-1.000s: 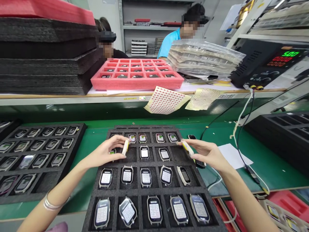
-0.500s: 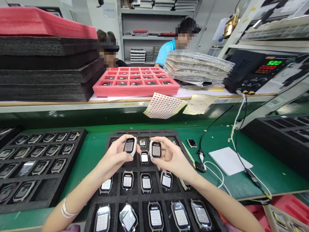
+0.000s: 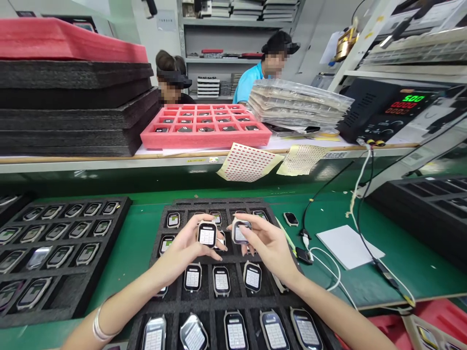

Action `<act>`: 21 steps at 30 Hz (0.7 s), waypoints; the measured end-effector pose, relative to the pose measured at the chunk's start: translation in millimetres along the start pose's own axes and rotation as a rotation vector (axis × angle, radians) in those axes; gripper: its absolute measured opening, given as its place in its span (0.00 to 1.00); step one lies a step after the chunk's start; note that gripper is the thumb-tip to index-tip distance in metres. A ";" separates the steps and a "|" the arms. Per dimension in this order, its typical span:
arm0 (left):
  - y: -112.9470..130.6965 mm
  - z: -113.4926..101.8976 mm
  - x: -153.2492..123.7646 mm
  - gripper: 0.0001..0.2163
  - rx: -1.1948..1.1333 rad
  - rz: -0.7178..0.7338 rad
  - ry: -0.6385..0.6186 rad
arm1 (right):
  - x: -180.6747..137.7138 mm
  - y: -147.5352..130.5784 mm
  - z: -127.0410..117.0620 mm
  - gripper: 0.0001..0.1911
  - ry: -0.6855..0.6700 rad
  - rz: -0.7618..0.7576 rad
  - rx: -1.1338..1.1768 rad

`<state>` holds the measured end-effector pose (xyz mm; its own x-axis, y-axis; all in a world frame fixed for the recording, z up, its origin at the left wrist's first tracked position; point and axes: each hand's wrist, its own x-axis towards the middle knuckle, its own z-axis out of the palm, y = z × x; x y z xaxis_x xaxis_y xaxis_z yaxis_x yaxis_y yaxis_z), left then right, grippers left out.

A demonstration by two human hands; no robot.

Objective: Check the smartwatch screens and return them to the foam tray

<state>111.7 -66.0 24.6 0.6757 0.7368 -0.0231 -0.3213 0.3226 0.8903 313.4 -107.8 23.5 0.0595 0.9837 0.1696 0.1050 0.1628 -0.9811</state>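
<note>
My left hand is closed on a smartwatch case without a strap, its lit screen facing me. In my right hand is a second smartwatch case, held by its edges, with the thumb over its screen. Both are raised above a black foam tray whose compartments hold several more watch cases, such as one with a lit list on its screen. My hands and forearms hide some of the compartments behind them.
Another foam tray of watches lies at left. A loose watch, cables and a white pad are at right. A shelf ahead carries a pink foam tray and a power supply. Two people sit beyond.
Both watches have moved a little right and lower. The left watch's screen now looks brighter and faces me more squarely. My right thumb has come over the right watch's screen.
</note>
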 end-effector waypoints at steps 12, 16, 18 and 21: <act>-5.1 2.9 -1.1 0.10 0.126 0.156 0.021 | -9.4 -1.7 -2.6 0.14 -0.065 -0.028 0.012; 0.1 4.7 -6.0 0.13 0.050 0.149 0.001 | -7.3 0.1 -1.5 0.16 -0.049 -0.033 0.023; 1.5 5.4 -8.4 0.15 0.036 0.148 -0.014 | -4.7 1.0 -0.9 0.15 -0.031 -0.038 0.016; 1.3 6.6 -11.7 0.15 0.032 0.138 -0.026 | -6.3 -7.8 0.3 0.11 0.006 -0.078 0.021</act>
<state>107.7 -78.2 29.1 0.6438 0.7570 0.1117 -0.3914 0.2003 0.8981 311.9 -115.3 30.0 0.0582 0.9674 0.2465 0.0891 0.2409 -0.9664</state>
